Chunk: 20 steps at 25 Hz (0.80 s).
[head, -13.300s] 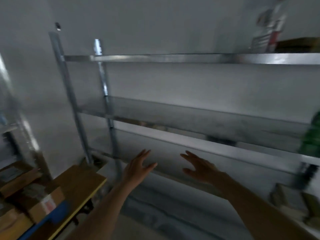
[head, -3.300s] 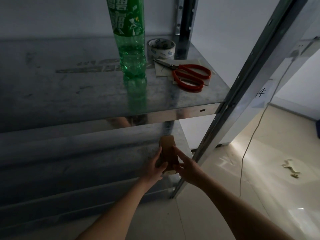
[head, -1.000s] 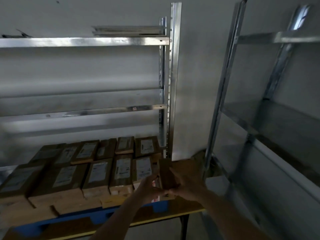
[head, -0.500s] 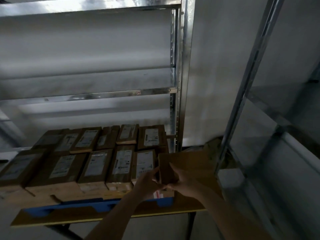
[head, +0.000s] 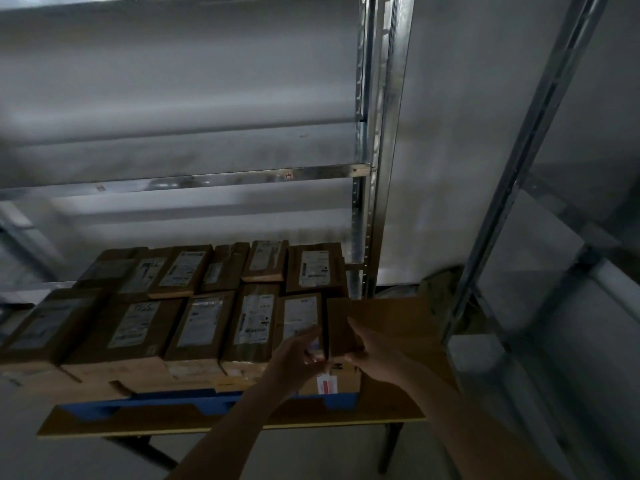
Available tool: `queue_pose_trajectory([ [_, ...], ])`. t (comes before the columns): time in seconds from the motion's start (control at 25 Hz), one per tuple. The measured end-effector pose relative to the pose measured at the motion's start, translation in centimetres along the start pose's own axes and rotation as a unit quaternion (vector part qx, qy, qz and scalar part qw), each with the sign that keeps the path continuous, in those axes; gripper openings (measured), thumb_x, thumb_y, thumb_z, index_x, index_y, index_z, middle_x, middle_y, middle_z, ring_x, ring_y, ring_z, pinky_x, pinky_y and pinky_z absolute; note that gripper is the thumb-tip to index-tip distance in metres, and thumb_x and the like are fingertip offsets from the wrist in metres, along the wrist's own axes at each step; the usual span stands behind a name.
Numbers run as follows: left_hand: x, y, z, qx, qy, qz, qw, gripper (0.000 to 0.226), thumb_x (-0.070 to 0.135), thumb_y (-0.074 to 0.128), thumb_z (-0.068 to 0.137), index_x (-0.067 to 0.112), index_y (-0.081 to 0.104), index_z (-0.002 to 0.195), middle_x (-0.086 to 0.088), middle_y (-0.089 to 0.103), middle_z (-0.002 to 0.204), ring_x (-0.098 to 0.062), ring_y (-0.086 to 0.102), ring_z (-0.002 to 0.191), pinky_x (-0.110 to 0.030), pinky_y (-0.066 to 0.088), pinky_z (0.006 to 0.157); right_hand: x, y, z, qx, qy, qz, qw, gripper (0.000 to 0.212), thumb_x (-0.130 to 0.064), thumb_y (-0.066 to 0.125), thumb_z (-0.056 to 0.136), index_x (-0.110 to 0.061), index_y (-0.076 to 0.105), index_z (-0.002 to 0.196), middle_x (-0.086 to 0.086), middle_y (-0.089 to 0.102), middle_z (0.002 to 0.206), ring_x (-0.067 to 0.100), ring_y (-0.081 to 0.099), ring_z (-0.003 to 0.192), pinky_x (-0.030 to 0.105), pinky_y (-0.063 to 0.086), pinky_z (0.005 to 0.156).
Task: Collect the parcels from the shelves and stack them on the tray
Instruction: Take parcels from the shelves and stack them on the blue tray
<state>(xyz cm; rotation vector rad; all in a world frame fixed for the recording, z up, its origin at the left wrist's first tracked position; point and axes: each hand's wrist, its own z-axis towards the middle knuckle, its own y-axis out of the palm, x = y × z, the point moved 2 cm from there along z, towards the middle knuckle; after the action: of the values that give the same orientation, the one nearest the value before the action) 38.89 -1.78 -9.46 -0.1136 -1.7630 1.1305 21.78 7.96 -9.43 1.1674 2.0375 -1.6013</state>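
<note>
Both hands, left (head: 300,351) and right (head: 372,348), clasp a small brown parcel (head: 341,327) from either side, just above the right end of the stacked parcels (head: 194,327) on the blue tray (head: 166,403) on the table (head: 388,412).

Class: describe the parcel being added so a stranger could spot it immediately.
Find the wooden table with its blue tray of parcels. At the stack's right end, the left hand and right hand hold one small parcel. Unlike its neighbours, its visible face shows no white label.
</note>
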Motion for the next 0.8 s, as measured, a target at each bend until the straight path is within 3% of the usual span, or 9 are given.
queue_pose_trajectory([
  [0.12, -0.5, 0.0, 0.1, -0.001, 0.000, 0.008, 1.000, 0.063, 0.020, 0.072, 0.087, 0.030, 0.042, 0.141, 0.025, 0.042, 0.129, 0.006, 0.062, 0.086, -0.009, 0.050, 0.075, 0.0, 0.0, 0.8, 0.002, 0.005, 0.010, 1.000, 0.085, -0.031, 0.061, 0.097, -0.034, 0.001, 0.158, 0.002, 0.049, 0.143, 0.011, 0.058, 0.112, 0.029, 0.053, 0.089],
  [0.28, -1.4, 0.1, 0.2, -0.008, -0.003, 0.017, 1.000, 0.069, 0.022, 0.073, 0.086, 0.028, 0.039, 0.145, 0.014, 0.040, 0.149, 0.002, 0.062, 0.089, -0.013, 0.051, 0.077, -0.1, -0.2, 1.4, 0.001, 0.020, 0.015, 1.000, 0.086, -0.029, 0.060, 0.097, -0.037, 0.000, 0.157, 0.005, 0.039, 0.153, 0.021, 0.050, 0.131, 0.042, 0.048, 0.105],
  [0.48, -2.1, 0.3, 0.3, 0.001, -0.007, 0.030, 1.000, 0.069, 0.022, 0.072, 0.086, 0.025, 0.038, 0.146, 0.013, 0.035, 0.152, -0.003, 0.062, 0.098, -0.010, 0.049, 0.077, 0.0, -0.2, 2.0, 0.002, 0.015, 0.015, 1.000, 0.085, -0.026, 0.059, 0.098, -0.035, 0.000, 0.158, 0.005, 0.038, 0.155, 0.021, 0.050, 0.132, 0.039, 0.049, 0.104],
  [0.64, -3.2, 0.9, 0.5, 0.003, 0.009, 0.045, 0.999, 0.068, 0.028, 0.073, 0.085, 0.031, 0.041, 0.145, 0.014, 0.033, 0.154, -0.004, 0.055, 0.118, -0.025, 0.053, 0.093, 0.2, -0.1, 2.3, 0.003, 0.021, 0.017, 1.000, 0.085, -0.026, 0.059, 0.098, -0.034, 0.000, 0.158, 0.006, 0.042, 0.152, 0.018, 0.058, 0.118, 0.030, 0.054, 0.090],
  [0.8, -3.1, 1.0, 0.5, -0.002, -0.001, 0.037, 0.999, 0.070, 0.031, 0.072, 0.085, 0.031, 0.039, 0.146, 0.016, 0.028, 0.157, -0.003, 0.061, 0.103, -0.027, 0.055, 0.090, -0.1, 0.0, 2.2, 0.001, 0.024, 0.034, 0.999, 0.087, -0.021, 0.060, 0.097, -0.035, 0.000, 0.158, 0.006, 0.045, 0.148, 0.013, 0.060, 0.109, 0.029, 0.054, 0.087],
])
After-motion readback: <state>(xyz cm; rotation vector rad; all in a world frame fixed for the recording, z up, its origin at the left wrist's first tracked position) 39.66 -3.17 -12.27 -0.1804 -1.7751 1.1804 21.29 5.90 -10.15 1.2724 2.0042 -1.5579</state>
